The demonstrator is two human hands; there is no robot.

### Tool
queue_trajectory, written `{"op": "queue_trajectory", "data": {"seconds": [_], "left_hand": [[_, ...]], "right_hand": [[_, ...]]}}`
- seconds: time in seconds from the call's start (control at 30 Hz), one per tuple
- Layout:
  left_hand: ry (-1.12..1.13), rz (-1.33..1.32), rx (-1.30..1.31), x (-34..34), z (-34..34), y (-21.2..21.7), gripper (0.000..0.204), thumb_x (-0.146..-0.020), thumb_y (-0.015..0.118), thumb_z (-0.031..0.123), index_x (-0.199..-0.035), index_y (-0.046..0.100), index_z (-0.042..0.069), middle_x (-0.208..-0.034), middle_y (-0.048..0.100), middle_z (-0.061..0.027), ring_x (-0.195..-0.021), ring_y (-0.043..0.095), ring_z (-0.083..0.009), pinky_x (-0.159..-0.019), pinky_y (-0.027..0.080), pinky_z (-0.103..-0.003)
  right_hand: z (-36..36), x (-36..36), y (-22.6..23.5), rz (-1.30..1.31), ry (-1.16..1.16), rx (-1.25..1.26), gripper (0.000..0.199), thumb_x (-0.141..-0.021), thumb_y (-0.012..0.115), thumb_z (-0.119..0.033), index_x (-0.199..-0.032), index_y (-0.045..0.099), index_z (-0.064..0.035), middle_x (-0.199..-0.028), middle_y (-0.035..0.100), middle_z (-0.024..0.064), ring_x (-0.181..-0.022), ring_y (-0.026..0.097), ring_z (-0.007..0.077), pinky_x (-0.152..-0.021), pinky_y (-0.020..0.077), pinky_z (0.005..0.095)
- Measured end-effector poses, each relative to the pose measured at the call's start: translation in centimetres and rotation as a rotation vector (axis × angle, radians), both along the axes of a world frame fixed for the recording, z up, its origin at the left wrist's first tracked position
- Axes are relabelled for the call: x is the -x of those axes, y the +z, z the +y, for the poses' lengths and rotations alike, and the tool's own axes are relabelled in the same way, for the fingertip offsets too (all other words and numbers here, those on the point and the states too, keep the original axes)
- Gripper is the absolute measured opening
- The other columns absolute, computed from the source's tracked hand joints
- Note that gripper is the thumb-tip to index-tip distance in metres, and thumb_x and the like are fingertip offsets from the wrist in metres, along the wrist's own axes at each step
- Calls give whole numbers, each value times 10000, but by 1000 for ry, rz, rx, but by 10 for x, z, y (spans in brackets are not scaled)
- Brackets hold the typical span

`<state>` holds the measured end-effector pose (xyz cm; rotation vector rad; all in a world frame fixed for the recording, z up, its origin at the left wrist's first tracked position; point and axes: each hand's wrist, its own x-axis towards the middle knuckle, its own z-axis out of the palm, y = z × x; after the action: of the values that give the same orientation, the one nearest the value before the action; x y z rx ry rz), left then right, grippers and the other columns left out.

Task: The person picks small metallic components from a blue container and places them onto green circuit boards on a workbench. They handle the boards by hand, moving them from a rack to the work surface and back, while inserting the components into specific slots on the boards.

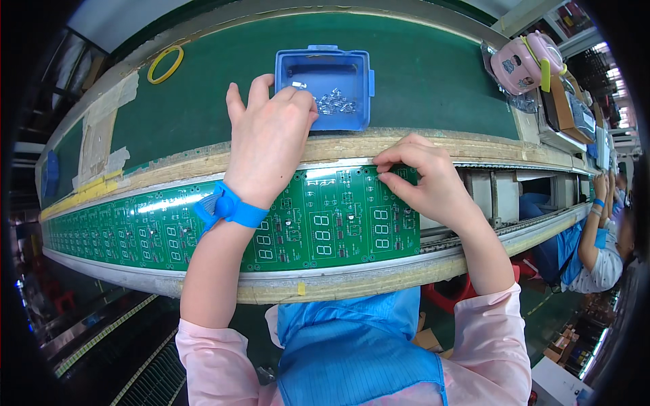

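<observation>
Over the left side of a blue plastic bin (pixel 369 101), my left hand (pixel 271 139) dips its bent thumb-side fingers, while the outer fingers spread apart. Those inner fingertips are hidden by the hand. Small shiny metal-legged components (pixel 335 103) lie loose in the bin. A blue strap (pixel 247 214) circles my left wrist. Beside the upper edge of a green circuit board (pixel 325 233), my right hand (pixel 426 179) holds thumb and forefinger close together. Anything between them is too small to make out. White digit-shaped outlines and small mounted parts cover the board.
The boards lie in a row along a rail (pixel 447 245) running left to right. A yellow tape ring (pixel 165 64) rests on the green tabletop (pixel 210 74). At the far right stand a pink container (pixel 518 68) and a cardboard box (pixel 569 108). Another person's arm (pixel 592 233) is at the right.
</observation>
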<state>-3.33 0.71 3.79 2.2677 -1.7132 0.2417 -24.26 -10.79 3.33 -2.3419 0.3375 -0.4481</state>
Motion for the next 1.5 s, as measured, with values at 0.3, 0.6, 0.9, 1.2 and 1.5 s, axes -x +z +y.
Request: {"op": "queue_trajectory", "data": {"seconds": [0.3,0.6,0.9,1.2,1.5], "left_hand": [[-28,-35,29,1,0,-3,142,-856,664,220,-921,722,108,-920,655,-43,-1076,531,-310,-1019,334,-569],[-27,-57,98,1,-5,-6,116,-823,676,187,-869,715,87,-850,639,-49,-919,542,-270,-894,408,-423],[-23,-28,166,2,-8,-9,122,-836,678,211,-851,701,92,-858,630,-41,-899,545,-270,-865,405,-419],[50,69,107,11,-10,-7,159,-819,699,260,-844,709,104,-886,636,-49,-943,537,-285,-845,391,-483],[79,-4,55,13,-11,-9,77,-829,630,138,-872,659,80,-907,626,-54,-983,526,-309,-853,376,-512]], "right_hand": [[8,-2,-3,-4,5,122,273,-715,674,30,-984,661,-19,-799,656,84,-807,593,270,-701,499,374],[13,-5,-1,-15,-44,177,263,-707,662,38,-963,643,-18,-773,640,87,-798,595,273,-699,498,385],[20,-5,3,-1,-45,366,293,-687,704,10,-974,656,-28,-781,643,106,-807,602,269,-707,502,391],[9,-27,32,-52,-20,441,245,-716,690,-29,-957,653,-41,-873,640,94,-798,631,293,-678,519,386],[19,-97,35,307,-133,583,58,-723,644,-77,-747,685,-45,-787,661,139,-739,690,282,-624,557,373]]}}
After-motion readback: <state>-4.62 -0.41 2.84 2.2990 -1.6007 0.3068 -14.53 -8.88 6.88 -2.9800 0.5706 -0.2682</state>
